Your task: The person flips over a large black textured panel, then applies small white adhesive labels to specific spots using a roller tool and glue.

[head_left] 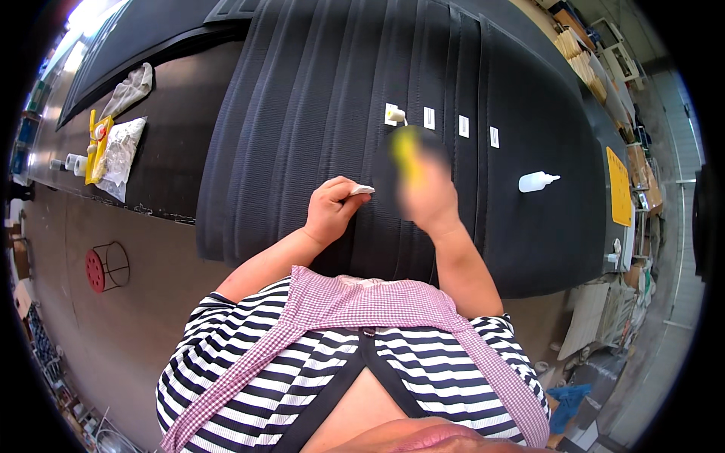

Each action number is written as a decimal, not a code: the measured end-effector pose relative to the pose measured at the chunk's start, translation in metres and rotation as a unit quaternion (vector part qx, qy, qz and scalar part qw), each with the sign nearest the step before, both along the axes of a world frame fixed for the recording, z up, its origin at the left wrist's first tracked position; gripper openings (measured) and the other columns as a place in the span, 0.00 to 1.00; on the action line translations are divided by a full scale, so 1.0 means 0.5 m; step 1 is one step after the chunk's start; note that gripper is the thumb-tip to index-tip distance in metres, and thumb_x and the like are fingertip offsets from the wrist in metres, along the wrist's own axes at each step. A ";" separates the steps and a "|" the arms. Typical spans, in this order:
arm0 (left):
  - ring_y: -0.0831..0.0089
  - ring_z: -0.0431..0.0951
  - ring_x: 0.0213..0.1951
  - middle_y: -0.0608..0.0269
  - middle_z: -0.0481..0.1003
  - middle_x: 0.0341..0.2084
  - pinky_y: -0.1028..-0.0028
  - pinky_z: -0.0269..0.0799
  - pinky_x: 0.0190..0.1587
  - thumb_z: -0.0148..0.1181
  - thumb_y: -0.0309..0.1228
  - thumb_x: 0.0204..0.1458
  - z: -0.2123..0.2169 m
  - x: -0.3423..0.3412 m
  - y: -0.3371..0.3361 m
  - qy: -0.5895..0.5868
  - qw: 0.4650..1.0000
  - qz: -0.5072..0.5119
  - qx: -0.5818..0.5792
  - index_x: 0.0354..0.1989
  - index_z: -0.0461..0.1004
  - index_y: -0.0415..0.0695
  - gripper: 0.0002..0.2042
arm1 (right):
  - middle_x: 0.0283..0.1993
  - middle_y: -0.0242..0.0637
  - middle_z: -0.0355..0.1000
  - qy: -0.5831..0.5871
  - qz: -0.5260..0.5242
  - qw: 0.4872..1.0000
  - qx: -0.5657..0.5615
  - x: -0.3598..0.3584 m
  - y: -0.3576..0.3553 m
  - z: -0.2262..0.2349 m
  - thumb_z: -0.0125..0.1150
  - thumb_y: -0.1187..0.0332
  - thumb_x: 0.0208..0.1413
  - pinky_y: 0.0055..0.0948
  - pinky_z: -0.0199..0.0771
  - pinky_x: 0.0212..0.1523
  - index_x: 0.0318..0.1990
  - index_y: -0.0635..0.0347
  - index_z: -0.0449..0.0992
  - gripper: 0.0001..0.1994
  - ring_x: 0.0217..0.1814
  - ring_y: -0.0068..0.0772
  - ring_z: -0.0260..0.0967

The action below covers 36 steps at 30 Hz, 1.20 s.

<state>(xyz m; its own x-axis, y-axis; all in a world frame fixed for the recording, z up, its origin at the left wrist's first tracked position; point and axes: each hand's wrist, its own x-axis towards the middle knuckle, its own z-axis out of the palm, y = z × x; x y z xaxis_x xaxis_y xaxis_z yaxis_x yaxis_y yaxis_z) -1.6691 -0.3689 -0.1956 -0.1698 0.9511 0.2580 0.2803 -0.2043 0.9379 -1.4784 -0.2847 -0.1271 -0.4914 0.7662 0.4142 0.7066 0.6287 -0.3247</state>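
Black ribbed sheets (pixel 317 113) cover a dark worktable (pixel 174 136) above concrete floor (pixel 113 332).

Workshop: long worktable (pixel 174 143), stacked black fabric (pixel 317 113)

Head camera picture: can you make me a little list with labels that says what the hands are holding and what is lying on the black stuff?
Left hand: pinches a small white piece in its fingers
Right hand: blurred, holds something yellow
Under the hands: black ribbed sheets, overlapping
On the sheets: four small white tags in a row; white squeeze bottle lying on its side
Far left: clear plastic bags
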 end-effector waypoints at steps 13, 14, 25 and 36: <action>0.67 0.80 0.34 0.63 0.80 0.31 0.70 0.75 0.37 0.70 0.28 0.51 0.004 0.003 0.000 0.018 1.000 0.002 -0.003 0.34 0.84 0.44 0.04 | 0.38 0.44 0.75 0.018 0.023 0.998 -0.057 -0.012 -0.025 -0.037 0.61 0.71 0.54 0.38 0.76 0.36 0.51 0.61 0.75 0.16 0.36 0.46 0.74; 0.67 0.80 0.34 0.63 0.80 0.31 0.70 0.75 0.37 0.70 0.28 0.51 0.005 0.004 0.000 0.018 1.000 0.002 -0.003 0.34 0.84 0.44 0.04 | 0.38 0.45 0.75 0.020 0.014 0.998 -0.065 -0.010 -0.027 -0.035 0.61 0.72 0.54 0.39 0.76 0.36 0.50 0.60 0.75 0.15 0.36 0.47 0.74; 0.69 0.80 0.35 0.62 0.80 0.32 0.74 0.73 0.38 0.68 0.25 0.53 0.016 0.013 -0.005 0.037 0.999 -0.004 -0.022 0.34 0.83 0.40 0.03 | 0.41 0.35 0.70 0.269 -0.129 0.940 -0.166 0.237 -0.051 -0.035 0.55 0.76 0.60 0.25 0.73 0.39 0.68 0.59 0.63 0.27 0.34 0.24 0.69; 0.81 0.77 0.32 0.67 0.81 0.30 0.79 0.69 0.36 0.64 0.33 0.62 0.046 0.027 -0.002 -0.255 0.950 0.017 -0.181 0.39 0.81 0.41 0.08 | 0.39 0.35 0.67 0.090 -0.319 0.940 -0.080 0.372 -0.009 -0.025 0.71 0.59 0.56 0.33 0.73 0.42 0.54 0.59 0.73 0.23 0.36 0.34 0.67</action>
